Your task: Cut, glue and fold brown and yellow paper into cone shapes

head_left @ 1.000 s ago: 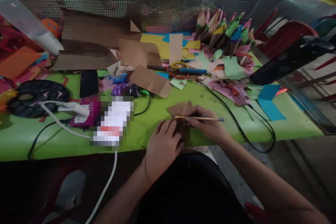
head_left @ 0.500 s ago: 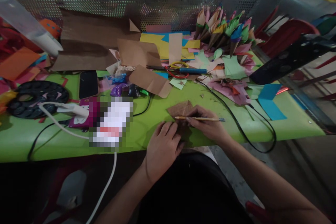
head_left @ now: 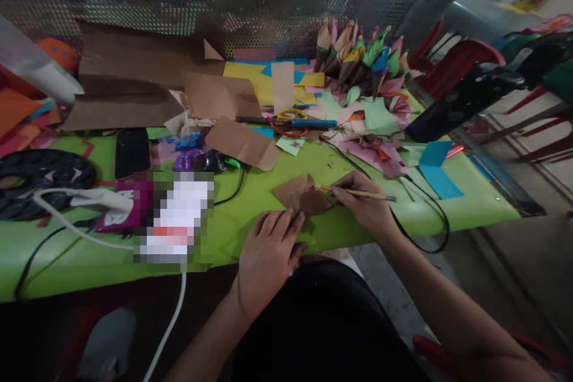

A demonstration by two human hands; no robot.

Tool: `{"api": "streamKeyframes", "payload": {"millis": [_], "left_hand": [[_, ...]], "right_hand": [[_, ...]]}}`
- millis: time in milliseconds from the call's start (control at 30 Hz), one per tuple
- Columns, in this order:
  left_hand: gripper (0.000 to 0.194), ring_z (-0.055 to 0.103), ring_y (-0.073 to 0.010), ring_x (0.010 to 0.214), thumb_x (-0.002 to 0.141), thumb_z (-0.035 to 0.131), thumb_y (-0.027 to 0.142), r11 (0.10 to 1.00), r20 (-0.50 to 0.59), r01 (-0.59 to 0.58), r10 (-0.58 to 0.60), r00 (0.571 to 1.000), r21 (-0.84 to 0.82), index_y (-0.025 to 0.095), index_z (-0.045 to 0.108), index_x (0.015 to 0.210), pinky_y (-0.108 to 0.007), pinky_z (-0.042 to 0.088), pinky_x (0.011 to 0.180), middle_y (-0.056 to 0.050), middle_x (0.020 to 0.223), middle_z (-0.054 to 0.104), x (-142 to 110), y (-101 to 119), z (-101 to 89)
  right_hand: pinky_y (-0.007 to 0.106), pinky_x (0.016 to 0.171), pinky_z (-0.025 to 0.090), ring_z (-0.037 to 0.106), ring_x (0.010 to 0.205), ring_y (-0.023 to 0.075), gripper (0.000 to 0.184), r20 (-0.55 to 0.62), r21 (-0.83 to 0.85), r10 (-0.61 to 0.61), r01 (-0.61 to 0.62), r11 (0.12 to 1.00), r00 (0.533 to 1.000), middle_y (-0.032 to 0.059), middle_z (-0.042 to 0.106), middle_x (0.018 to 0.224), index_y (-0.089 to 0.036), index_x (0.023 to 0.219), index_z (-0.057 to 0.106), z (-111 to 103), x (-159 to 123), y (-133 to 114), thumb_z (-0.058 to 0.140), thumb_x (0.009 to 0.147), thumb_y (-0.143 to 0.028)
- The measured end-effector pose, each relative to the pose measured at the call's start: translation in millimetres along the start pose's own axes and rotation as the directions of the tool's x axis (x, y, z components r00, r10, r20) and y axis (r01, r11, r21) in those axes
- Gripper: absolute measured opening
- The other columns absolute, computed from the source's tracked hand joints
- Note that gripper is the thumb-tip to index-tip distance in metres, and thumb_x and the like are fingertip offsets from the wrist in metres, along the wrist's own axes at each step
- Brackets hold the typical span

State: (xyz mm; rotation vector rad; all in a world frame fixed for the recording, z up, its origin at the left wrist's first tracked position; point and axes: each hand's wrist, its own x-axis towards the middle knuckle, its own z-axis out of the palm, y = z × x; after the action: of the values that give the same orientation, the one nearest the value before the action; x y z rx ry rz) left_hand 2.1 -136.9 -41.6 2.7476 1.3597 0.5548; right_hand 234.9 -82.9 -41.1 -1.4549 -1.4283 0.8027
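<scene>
A green table (head_left: 242,194) spans the frame, seen from where I stand. A large brown sheet (head_left: 134,68) lies at upper left, a cluster of paper cones (head_left: 358,58) at upper right. Below center, a person's left hand (head_left: 266,253) lies with fingers loosely extended, closed around nothing I can see, their tips at the near edge of a creased brown paper piece (head_left: 293,191) at center. Just right of it, the right hand (head_left: 367,209) pinches a slim pencil (head_left: 369,194), tip over the paper; whether it touches, I cannot tell. The step in hand appears to be marking or working the paper; the next move likely calls for steadying it while guiding the tip.
</scene>
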Motion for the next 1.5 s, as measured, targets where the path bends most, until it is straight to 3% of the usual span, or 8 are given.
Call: {"api": "streamKeyframes", "payload": {"millis": [267, 367, 600, 1100, 1233, 1400, 1500], "left_hand": [[0.044, 0.057, -0.0248, 0.121, 0.1, 0.052, 0.028, 0.999, -0.016, -0.016, 0.017, 1.0, 0.038, 0.012, 0.054, 0.141, -0.042, 0.044, 0.11, -0.01, 0.133, 0.066, -0.3, 5.9, 1.5], [0.044, 0.057, -0.0233, 0.122, 0.101, 0.05, 0.025, 0.999, 0.0, 0.016, -0.016, 1.0, 0.04, 0.015, 0.052, 0.144, -0.041, 0.043, 0.111, -0.008, 0.133, 0.067, -1.1, 13.0, 2.2], [0.051, 0.051, -0.028, 0.13, 0.1, 0.052, 0.036, 0.996, 0.024, 0.086, -0.087, 0.996, 0.019, 0.013, 0.051, 0.145, -0.046, 0.038, 0.114, -0.01, 0.14, 0.062, -3.6, 26.3, 4.8], [0.057, 0.053, -0.0264, 0.127, 0.097, 0.056, 0.042, 0.993, 0.043, 0.115, -0.116, 0.992, 0.017, 0.016, 0.048, 0.147, -0.046, 0.04, 0.114, -0.009, 0.137, 0.062, -4.9, 26.2, 8.8], [0.056, 0.053, -0.0264, 0.127, 0.098, 0.055, 0.042, 0.993, 0.029, 0.114, -0.114, 0.993, 0.003, 0.015, 0.049, 0.146, -0.046, 0.04, 0.114, -0.01, 0.137, 0.063, -5.0, 25.9, 8.5], [0.054, 0.053, -0.0257, 0.127, 0.099, 0.055, 0.041, 0.993, 0.002, 0.112, -0.112, 0.994, -0.036, 0.015, 0.049, 0.145, -0.046, 0.039, 0.115, -0.009, 0.138, 0.063, -6.1, 24.9, 9.9], [0.052, 0.053, -0.0257, 0.128, 0.1, 0.052, 0.041, 0.993, -0.007, 0.112, -0.112, 0.994, -0.046, 0.014, 0.05, 0.145, -0.046, 0.038, 0.115, -0.009, 0.138, 0.063, -6.2, 25.1, 10.4]], "right_hand": [[0.028, 0.056, 0.044, 0.058, 0.06, 0.0155, 0.013, -0.013, -0.005, -0.01, 0.009, 1.0, 1.0, -0.0003, 0.064, 0.066, -0.022, 0.074, 0.062, 0.6, 1.0, -0.7, 0.068, 0.08, -0.032], [0.028, 0.057, 0.045, 0.059, 0.061, 0.0157, 0.014, -0.014, -0.001, -0.011, 0.011, 1.0, 1.0, 0.0, 0.064, 0.068, -0.022, 0.075, 0.062, 0.2, 0.8, 0.8, 0.068, 0.08, -0.034], [0.027, 0.055, 0.043, 0.058, 0.058, 0.0145, 0.014, -0.056, -0.003, -0.023, 0.023, 1.0, 0.998, -0.001, 0.064, 0.064, -0.021, 0.075, 0.062, -1.1, 0.5, -2.3, 0.068, 0.08, -0.033], [0.03, 0.058, 0.05, 0.065, 0.062, 0.0166, 0.008, -0.071, -0.01, -0.186, 0.186, 0.982, 0.98, 0.0011, 0.07, 0.071, -0.021, 0.081, 0.068, 1.2, -17.6, -40.0, 0.071, 0.083, -0.027], [0.03, 0.056, 0.05, 0.065, 0.062, 0.0165, 0.006, 0.0, -0.015, -0.232, 0.232, 0.972, 0.973, 0.0007, 0.069, 0.07, -0.021, 0.08, 0.068, 4.0, -19.1, -43.7, 0.071, 0.082, -0.026], [0.035, 0.062, 0.054, 0.068, 0.07, 0.0202, 0.008, -0.146, -0.02, -0.236, 0.236, 0.972, 0.961, 0.0035, 0.072, 0.079, -0.023, 0.085, 0.068, 5.7, -25.5, -42.7, 0.071, 0.084, -0.031], [0.037, 0.064, 0.053, 0.067, 0.069, 0.0208, 0.01, -0.094, -0.032, -0.208, 0.206, 0.978, 0.974, 0.0041, 0.071, 0.079, -0.024, 0.085, 0.068, 5.5, -26.8, -43.4, 0.071, 0.084, -0.033]]}}
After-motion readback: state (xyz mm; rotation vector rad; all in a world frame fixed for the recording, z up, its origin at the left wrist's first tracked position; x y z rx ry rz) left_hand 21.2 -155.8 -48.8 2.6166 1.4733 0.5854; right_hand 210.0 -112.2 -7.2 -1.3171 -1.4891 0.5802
